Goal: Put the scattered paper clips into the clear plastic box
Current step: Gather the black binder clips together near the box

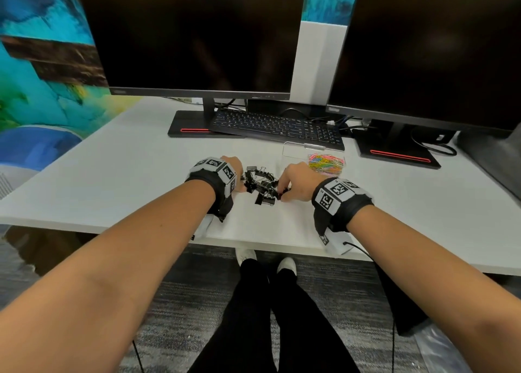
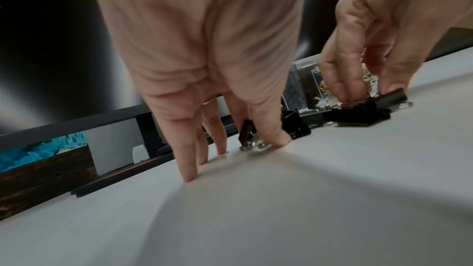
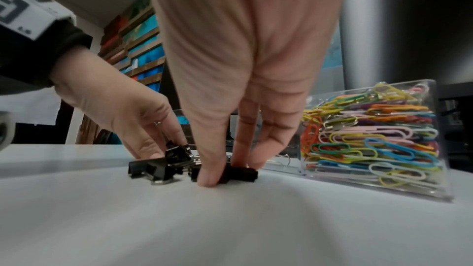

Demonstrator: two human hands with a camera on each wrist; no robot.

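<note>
Both hands flank a heap of black binder clips (image 1: 260,185) on the white desk (image 1: 112,175), the clear plastic box (image 1: 313,158) just behind. From the left wrist, the left hand (image 2: 204,48) rests straight fingertips beside the clips. From the right wrist, the right hand (image 3: 243,58) pinches one black clip (image 3: 240,174); coloured paper clips (image 3: 371,139) fill the box.

Both forearms reach forward, the left hand (image 1: 232,172) fingertips-down with straight fingers, the right hand (image 1: 298,182) pinching with thumb and fingers.
</note>
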